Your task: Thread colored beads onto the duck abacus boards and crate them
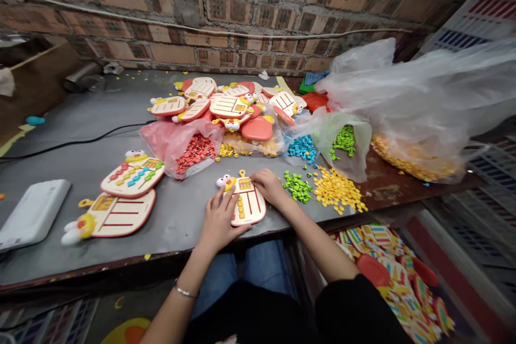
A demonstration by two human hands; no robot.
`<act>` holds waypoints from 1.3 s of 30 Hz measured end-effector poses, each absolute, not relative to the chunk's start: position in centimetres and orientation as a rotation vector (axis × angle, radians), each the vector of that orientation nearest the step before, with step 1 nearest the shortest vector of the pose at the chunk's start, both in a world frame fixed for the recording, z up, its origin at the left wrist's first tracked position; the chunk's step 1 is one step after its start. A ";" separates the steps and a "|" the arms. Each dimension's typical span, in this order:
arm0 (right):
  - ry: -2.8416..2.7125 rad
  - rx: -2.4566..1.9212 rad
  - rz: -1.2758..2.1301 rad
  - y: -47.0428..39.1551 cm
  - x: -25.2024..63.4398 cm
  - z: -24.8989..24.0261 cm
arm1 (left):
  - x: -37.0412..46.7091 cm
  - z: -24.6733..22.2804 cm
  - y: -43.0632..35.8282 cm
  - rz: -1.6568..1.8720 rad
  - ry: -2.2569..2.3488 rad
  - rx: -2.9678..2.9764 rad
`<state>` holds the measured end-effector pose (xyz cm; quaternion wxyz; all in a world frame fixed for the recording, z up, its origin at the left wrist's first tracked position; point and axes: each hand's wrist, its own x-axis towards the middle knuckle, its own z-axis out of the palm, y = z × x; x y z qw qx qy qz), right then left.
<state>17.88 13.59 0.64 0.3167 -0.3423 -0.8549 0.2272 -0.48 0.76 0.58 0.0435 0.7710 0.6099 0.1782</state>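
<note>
A cream toy board point(253, 208) with a red rim, dark red slots and a yellow-beaked, big-eyed head lies on the table in front of me. My left hand point(220, 216) holds its left side, fingers over the face and thumb along the lower edge. Yellow beads point(241, 206) sit in one slot beside those fingers. At the board's upper right, my right hand point(269, 187) has its fingertips pinched together over a slot; whatever they hold is hidden. Loose green beads point(297, 187) and a pile of yellow beads point(338, 189) lie just right of it.
Bags of red beads point(196, 153), blue beads point(301, 148) and green beads point(342, 141) lie behind the board. Further back is a heap of boards point(229, 106). At left, a filled board point(131, 176) overlaps another board point(123, 216), near a white box point(34, 209).
</note>
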 end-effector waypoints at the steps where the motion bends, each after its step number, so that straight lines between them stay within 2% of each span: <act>1: -2.255 -0.895 0.581 13.7 17.6 0.3 | -0.5 0.6 0.8 0.543 1.864 2.360; 5: -2.213 -0.929 0.562 13.5 18.2 0.1 | -0.4 0.8 0.8 0.530 1.869 2.364; 12: -2.289 -0.917 0.794 11.8 19.3 1.7 | -0.4 0.9 0.8 0.542 1.863 2.365; 19: -2.109 -1.023 0.926 11.6 18.4 0.4 | -0.5 0.3 0.9 0.525 1.870 2.405; 29: -2.130 -0.870 0.968 11.3 17.5 0.6 | -0.7 -0.3 1.2 0.553 1.862 2.485; 34: -2.269 -0.691 1.098 10.9 20.3 2.1 | -0.8 -0.8 1.3 0.580 1.863 2.480; 36: -2.100 -0.895 1.012 11.7 23.2 2.6 | -0.7 -0.6 1.2 0.566 1.868 2.472; 39: -1.740 -1.376 0.534 14.3 28.7 2.6 | -0.6 -0.2 1.0 0.552 1.872 2.474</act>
